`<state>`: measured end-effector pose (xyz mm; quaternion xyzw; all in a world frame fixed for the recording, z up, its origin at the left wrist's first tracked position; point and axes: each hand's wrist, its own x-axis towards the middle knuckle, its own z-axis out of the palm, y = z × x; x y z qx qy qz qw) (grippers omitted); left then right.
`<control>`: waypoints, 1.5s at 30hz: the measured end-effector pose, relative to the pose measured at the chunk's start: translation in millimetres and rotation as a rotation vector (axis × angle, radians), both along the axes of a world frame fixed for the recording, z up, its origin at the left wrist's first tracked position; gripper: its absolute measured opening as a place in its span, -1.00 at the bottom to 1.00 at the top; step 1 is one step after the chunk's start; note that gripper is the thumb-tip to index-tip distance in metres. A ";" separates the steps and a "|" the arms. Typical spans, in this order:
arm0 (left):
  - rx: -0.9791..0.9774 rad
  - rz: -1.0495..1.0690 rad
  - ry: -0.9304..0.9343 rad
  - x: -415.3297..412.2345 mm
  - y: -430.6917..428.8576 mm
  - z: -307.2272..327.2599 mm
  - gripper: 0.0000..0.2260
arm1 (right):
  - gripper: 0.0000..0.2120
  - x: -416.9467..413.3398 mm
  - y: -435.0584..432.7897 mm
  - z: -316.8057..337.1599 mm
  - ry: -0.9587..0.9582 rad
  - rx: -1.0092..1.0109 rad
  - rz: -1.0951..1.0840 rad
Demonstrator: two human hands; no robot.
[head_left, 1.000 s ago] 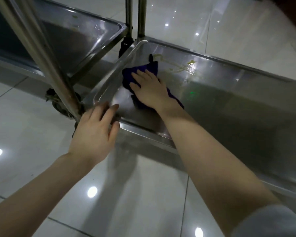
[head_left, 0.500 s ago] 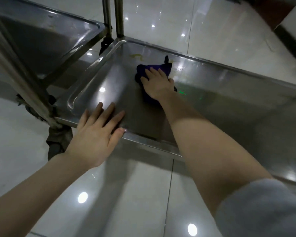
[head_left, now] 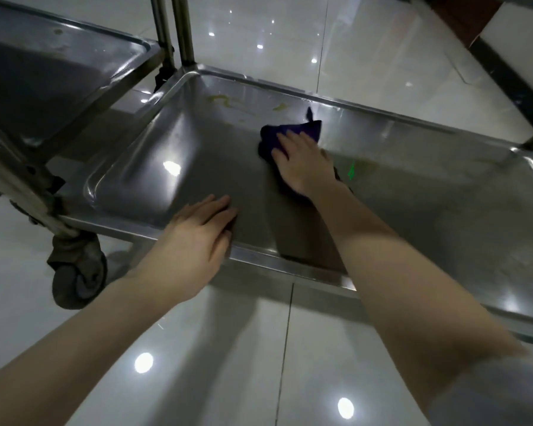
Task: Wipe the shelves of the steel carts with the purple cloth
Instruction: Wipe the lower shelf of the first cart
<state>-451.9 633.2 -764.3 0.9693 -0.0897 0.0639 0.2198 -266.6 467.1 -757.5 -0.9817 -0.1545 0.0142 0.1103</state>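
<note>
Head view: the right hand lies flat on the purple cloth, fingers straight and close together; the palm presses the bunched cloth against the floor of the steel cart's lower shelf, close to the far wall and roughly midway along it; nothing is pinched, pressure alone holds the cloth.

The left hand rests palm-down across the near rim, fingers straight and together, tips on the shelf floor; it appears to brace the cart.

The shelf's long axis runs from the far-left corner at the upright toward the lower right; the wiping stroke appears to follow that axis.

Governing relation: two yellowish smears sit against the far wall, left of the cloth and slightly beyond it, not touching it; the right hand is the nearer to them, the left hand is well apart. The next stroke probably calls for a return leftward, tight to the wall.

A second cart's shelf stands to the left; a caster sits under the near-left corner.

Against the earlier frames: the cloth has travelled from the left end of the shelf, left of the smears, to their right; the smears remain visible; the left hand has shifted from the near-left corner rightward along the rim.
</note>
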 end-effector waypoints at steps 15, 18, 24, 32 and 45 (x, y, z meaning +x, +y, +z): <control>0.181 0.046 -0.020 11.3 -29.8 0.6 -0.51 | -0.52 -78.1 -51.5 -14.6 -0.118 -0.004 0.189; 0.141 0.015 0.032 24.4 -50.7 2.0 -0.46 | -0.49 4.9 -63.0 0.6 0.021 0.028 -0.111; 0.175 0.000 0.078 21.2 -54.3 -7.2 -0.50 | -0.50 -49.4 -80.0 -4.3 -0.021 0.011 0.004; 0.149 0.012 0.038 25.2 -68.4 -1.3 -0.37 | -0.53 -116.6 -120.2 -12.1 -0.092 0.059 0.130; 0.142 -0.040 0.126 41.3 -102.0 -11.4 -0.54 | -0.49 -167.0 -147.7 -16.4 -0.127 0.017 -0.050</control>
